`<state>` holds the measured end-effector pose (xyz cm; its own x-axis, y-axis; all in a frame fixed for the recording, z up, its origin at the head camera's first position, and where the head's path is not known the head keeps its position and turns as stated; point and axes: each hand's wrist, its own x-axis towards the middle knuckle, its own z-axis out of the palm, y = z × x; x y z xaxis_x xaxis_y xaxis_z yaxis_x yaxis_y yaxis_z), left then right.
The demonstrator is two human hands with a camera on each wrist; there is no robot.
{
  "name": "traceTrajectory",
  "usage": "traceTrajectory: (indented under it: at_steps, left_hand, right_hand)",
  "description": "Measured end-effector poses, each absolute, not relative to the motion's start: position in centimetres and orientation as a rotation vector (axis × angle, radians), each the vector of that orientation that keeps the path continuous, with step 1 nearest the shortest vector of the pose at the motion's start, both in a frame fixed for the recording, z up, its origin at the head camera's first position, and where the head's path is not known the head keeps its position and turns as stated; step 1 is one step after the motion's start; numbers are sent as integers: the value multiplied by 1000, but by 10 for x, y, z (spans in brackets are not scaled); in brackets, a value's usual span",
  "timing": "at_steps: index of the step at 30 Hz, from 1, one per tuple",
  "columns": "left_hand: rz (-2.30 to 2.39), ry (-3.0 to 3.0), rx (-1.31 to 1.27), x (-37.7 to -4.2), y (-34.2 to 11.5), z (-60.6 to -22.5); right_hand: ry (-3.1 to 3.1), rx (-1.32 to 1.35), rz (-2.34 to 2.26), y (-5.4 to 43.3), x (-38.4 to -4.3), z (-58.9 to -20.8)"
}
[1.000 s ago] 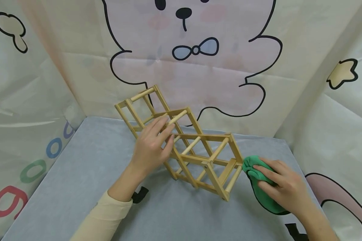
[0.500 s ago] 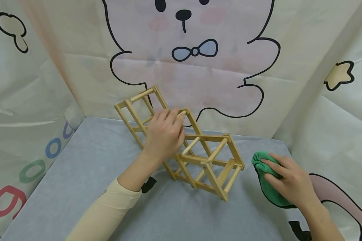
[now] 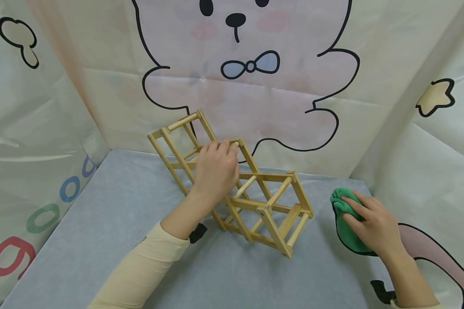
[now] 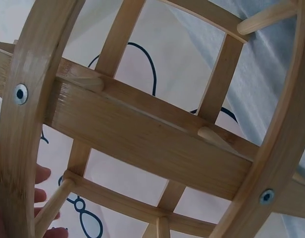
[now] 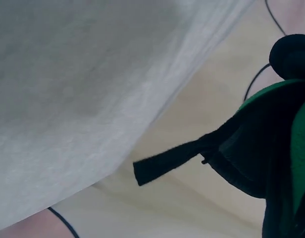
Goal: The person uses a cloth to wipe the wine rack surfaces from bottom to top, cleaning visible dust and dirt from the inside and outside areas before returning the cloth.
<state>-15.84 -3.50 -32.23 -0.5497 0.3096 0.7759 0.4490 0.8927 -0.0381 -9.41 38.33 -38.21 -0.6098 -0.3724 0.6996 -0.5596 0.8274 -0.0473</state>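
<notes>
The table (image 3: 139, 227) is covered in pale blue-grey fabric and enclosed by printed sheets. The left wall (image 3: 19, 124) bears a column of coloured letters; the back wall (image 3: 108, 98) bears a bear drawing (image 3: 286, 98) with a blue bow tie (image 3: 250, 66); the right wall (image 3: 402, 171) bears a star (image 3: 437, 98) and a pink shape (image 3: 429, 242).

The wooden rack (image 3: 244, 187) is at mid-table. Its long axis runs diagonally, from the far left, near the back wall, to the near right; its near end points toward my right side. Whether the whole base touches the table I cannot tell.

My left hand (image 3: 217, 171), below a cream sleeve (image 3: 143, 266), lies over the rack's middle, fingers curled round a bar; the left wrist view shows fingertips behind a bar and two metal fasteners (image 4: 21, 94) on the frame.

My right hand (image 3: 374, 225) holds a green cloth (image 3: 347, 234) bunched between thumb and fingers, apart from the rack's near end. A dark strap (image 5: 167, 161) shows beside the cloth.
</notes>
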Motion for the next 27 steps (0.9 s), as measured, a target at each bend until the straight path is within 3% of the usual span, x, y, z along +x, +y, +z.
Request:
traceTrajectory:
  at_steps: [27]
  left_hand:
    - [33, -2330, -426, -160, -25, -321]
  right_hand:
    - [-2407, 616, 312, 394, -92, -396]
